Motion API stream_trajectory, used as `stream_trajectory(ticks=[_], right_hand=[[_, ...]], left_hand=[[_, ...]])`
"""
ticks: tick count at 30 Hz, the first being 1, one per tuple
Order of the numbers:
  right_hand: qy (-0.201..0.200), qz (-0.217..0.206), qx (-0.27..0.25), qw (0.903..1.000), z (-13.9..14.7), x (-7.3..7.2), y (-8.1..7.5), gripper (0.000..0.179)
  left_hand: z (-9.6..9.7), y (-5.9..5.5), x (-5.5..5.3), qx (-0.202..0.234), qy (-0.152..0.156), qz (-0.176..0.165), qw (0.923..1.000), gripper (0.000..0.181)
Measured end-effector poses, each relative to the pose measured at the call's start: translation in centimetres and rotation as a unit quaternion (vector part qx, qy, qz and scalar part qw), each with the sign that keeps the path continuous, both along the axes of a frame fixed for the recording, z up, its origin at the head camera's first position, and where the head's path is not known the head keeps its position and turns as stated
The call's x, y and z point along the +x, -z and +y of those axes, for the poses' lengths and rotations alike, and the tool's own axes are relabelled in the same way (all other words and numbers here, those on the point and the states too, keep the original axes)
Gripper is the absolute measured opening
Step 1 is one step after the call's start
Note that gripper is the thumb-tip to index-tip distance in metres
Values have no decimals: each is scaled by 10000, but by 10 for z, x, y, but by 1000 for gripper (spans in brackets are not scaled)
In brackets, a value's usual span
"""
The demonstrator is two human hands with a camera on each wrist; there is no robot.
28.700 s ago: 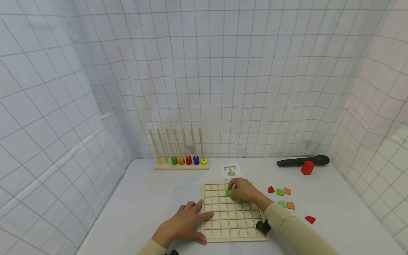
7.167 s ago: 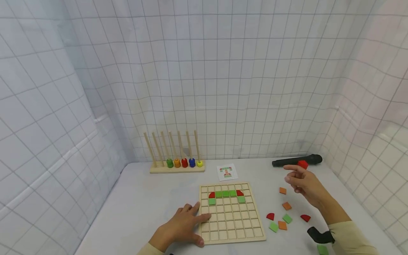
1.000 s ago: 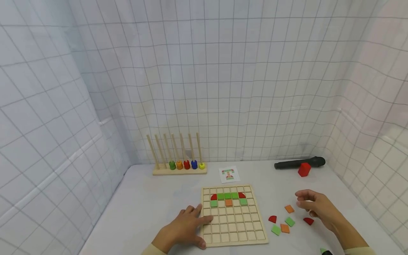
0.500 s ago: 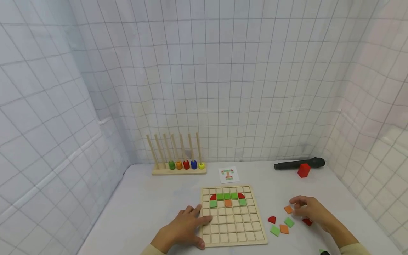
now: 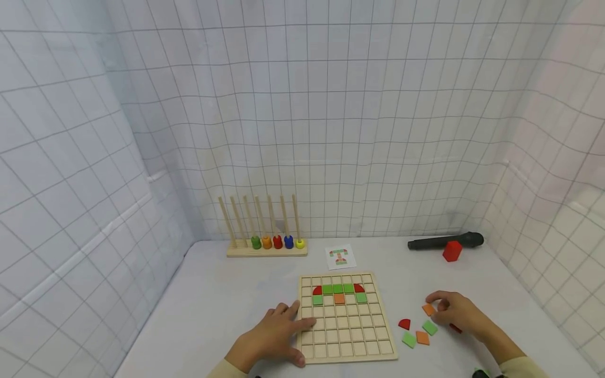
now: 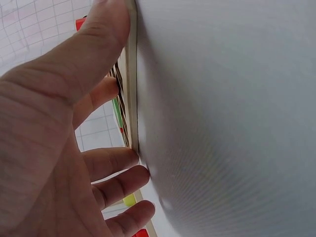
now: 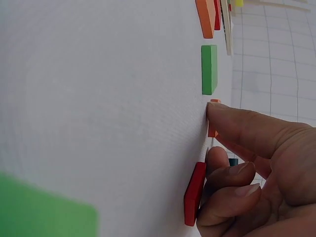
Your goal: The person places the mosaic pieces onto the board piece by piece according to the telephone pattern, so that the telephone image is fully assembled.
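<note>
My right hand (image 5: 458, 313) is low over the table right of the board, thumb and index finger pinching an orange square tile (image 5: 428, 310) that lies on the tabletop. Its other fingers are curled beside a red quarter-round tile (image 7: 194, 195), partly hidden by the hand in the head view. My left hand (image 5: 271, 338) rests at the left edge of the wooden grid board (image 5: 347, 359), index finger over the rim and thumb at the near corner. Set in the board are a row of green tiles (image 5: 337, 289) with red quarter-rounds at both ends, two light green tiles below these, and one orange tile (image 5: 339, 298).
Loose tiles lie between board and right hand: a red quarter-round (image 5: 404, 324), light green squares (image 5: 429, 327) and an orange square (image 5: 423, 337). Behind stand a pattern card (image 5: 340, 256), a peg rack with coloured beads (image 5: 267, 251), a black microphone (image 5: 444, 241) and a red block (image 5: 452, 251).
Over the last second my right hand came down and left onto the orange tile. Since the oldest frames the board has gained red, green and orange tiles. The left hand stays put.
</note>
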State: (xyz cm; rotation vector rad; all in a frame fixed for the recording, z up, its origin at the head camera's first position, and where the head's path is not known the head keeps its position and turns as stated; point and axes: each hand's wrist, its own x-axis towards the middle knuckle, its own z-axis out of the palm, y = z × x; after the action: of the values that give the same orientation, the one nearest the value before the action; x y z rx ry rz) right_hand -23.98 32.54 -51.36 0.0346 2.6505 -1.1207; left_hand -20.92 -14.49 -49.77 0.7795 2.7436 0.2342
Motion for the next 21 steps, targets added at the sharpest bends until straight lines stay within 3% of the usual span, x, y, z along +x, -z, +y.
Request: stream_trajectory(ticks=[14,21], right_hand=[[-275,552,648,9960,-4,-4,5,18],[-346,606,633,9956,-5,0,2,23]], left_hand=[[0,-2,1,29,-15,-44,10000,87],[-1,-2,1,26,14,-3,10000,87]])
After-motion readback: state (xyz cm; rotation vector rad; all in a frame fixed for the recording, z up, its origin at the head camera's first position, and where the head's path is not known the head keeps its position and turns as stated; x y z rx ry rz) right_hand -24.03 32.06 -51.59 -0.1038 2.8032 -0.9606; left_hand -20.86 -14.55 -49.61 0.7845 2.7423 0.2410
